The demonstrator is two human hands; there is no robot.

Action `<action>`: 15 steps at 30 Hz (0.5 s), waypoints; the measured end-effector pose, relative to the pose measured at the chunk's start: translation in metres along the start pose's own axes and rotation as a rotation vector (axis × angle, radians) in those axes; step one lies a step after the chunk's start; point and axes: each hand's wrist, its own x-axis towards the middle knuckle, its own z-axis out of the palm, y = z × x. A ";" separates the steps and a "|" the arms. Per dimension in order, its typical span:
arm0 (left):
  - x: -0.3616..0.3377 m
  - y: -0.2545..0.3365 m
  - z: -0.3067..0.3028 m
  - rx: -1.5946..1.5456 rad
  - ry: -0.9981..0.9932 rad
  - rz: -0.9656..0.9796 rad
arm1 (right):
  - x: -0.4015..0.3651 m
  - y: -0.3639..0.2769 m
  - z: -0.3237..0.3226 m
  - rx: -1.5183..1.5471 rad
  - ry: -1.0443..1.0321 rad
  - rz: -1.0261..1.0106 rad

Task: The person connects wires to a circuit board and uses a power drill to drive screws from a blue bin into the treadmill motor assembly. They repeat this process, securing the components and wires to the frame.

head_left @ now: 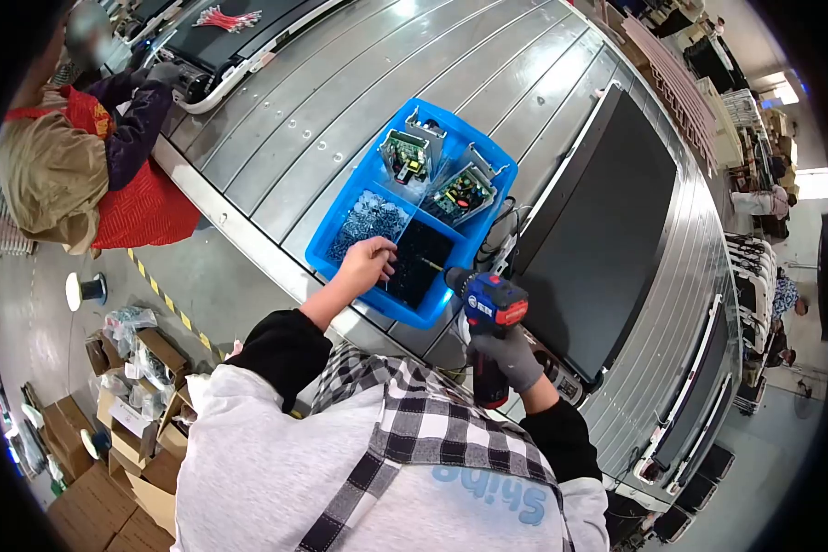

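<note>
Now our left hand reaches into the blue tray, fingers bent over the dark screws in its near right compartment. We cannot tell whether it pinches any. Our gloved right hand is clenched around the drill, just right of the tray and beside the black panel.

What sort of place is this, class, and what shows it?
Likely an electronics assembly line: a grey metal conveyor carries a large black flat panel and a blue plastic tray of screws; the right hand grips a blue cordless screwdriver.
</note>
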 end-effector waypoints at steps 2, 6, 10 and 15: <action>0.012 0.002 0.012 -0.152 -0.087 -0.192 | -0.007 0.005 -0.012 -0.035 0.037 -0.017; 0.008 0.033 0.045 -0.730 -0.254 -0.385 | -0.022 -0.001 -0.022 -0.072 0.044 -0.015; 0.023 0.010 0.039 -0.688 -0.259 -0.367 | -0.030 -0.016 -0.028 -0.067 0.008 0.069; 0.013 0.017 0.012 -0.908 -0.106 -0.355 | 0.005 -0.023 -0.018 -0.108 0.013 0.018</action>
